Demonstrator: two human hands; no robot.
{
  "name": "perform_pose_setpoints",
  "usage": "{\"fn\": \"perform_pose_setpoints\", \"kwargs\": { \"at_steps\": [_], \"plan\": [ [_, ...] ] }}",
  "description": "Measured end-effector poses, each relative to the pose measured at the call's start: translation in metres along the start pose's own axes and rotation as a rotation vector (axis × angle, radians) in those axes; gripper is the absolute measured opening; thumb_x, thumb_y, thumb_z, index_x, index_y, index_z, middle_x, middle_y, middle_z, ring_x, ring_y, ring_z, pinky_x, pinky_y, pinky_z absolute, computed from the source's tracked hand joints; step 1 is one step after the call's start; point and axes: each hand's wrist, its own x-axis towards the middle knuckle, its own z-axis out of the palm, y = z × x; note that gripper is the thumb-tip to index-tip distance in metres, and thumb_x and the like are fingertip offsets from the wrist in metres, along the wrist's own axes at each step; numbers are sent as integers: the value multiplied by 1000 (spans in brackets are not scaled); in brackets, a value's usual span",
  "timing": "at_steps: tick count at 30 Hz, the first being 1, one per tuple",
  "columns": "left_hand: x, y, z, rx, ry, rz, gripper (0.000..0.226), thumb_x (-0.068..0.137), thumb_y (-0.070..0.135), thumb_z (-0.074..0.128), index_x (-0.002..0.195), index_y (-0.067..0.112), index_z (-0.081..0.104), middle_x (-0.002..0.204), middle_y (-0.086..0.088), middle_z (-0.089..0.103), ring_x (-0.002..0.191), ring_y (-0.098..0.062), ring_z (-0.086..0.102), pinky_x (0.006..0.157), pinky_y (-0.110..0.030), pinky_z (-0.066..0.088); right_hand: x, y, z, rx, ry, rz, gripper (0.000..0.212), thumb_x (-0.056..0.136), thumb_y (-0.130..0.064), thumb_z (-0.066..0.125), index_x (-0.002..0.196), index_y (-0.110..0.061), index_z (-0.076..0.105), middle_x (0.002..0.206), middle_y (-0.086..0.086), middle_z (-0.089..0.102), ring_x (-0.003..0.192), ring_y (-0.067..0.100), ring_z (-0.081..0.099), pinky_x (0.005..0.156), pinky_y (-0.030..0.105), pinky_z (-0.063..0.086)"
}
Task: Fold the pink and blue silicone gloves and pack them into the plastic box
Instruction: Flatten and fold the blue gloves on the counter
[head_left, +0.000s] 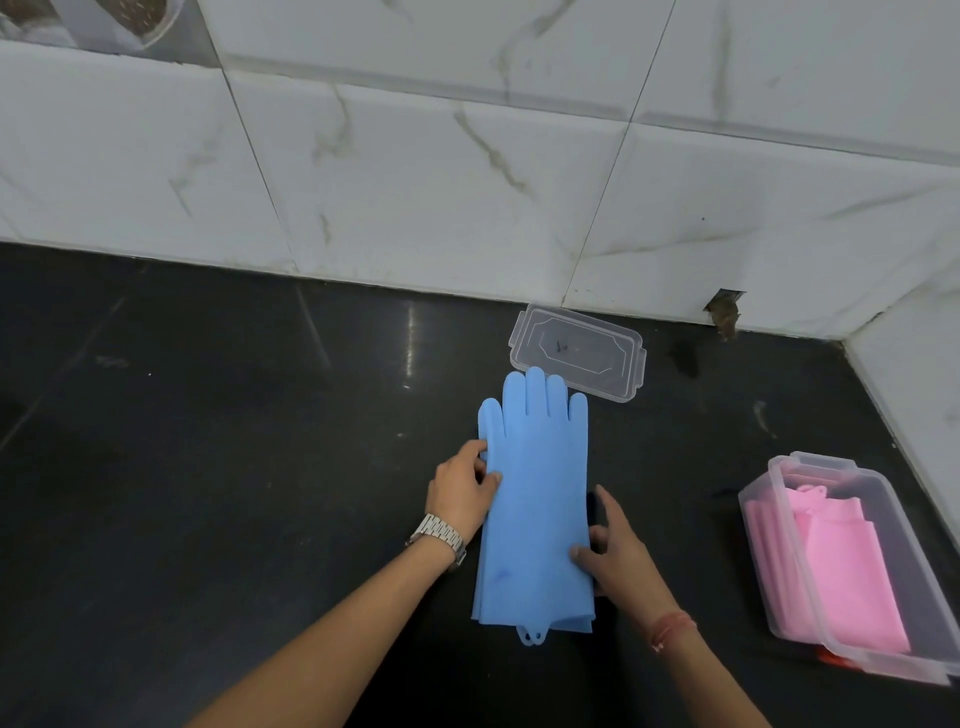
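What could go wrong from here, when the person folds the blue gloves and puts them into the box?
1. The blue gloves lie stacked, edges not quite aligned at the cuff; folding may make them slide apart, since the left hand and right hand only press the sides.
2. The plastic box already holds pink gloves, so a loose fold may not fit.
3. The lid touches the fingertips and may be pushed.

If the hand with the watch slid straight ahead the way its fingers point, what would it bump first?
The left hand already touches the blue gloves; its fingers point right and a bit away, so it would probably just push further over them.
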Motion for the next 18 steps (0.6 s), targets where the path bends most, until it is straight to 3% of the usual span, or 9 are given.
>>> {"fn": "perform_pose_setpoints", "kwargs": {
  "at_steps": [4, 7, 12, 18],
  "plan": [
    [4, -2, 2, 10, 17, 12, 25, 90, 18, 61, 115, 21, 61, 83, 7, 62, 75, -14, 62, 69, -34, 56, -4, 1, 4, -85, -8, -27, 94, 90, -10, 64, 156, -30, 0, 99, -6, 66, 87, 8, 68, 69, 27, 59],
    [7, -3, 3, 60, 41, 26, 23, 91, 20, 58, 114, 21, 60, 81, 8, 59, 74, -15, 58, 66, -27, 45, -8, 3, 8, -149, -30, -17, 97, 89, -14, 66, 155, -31, -4, 93, 2, 67, 81, 13, 69, 64, 27, 60],
    [13, 1, 3, 165, 61, 17, 15, 90, 24, 54, 105, 19, 53, 80, 3, 62, 76, -25, 63, 67, -32, 46, -13, 7, 12, -196, 13, -8, 93, 92, -18, 64, 154, -31, -3, 88, 9, 65, 77, 17, 68, 61, 28, 59],
    [13, -5, 1, 255, 55, -56, 18, 88, 36, 57, 84, 20, 54, 78, -1, 67, 70, -24, 63, 60, -29, 48, -18, 16, 14, -173, 121, -63, 85, 93, -18, 63, 155, -29, 6, 92, -5, 65, 81, 8, 66, 72, 23, 55]
  ]
}}
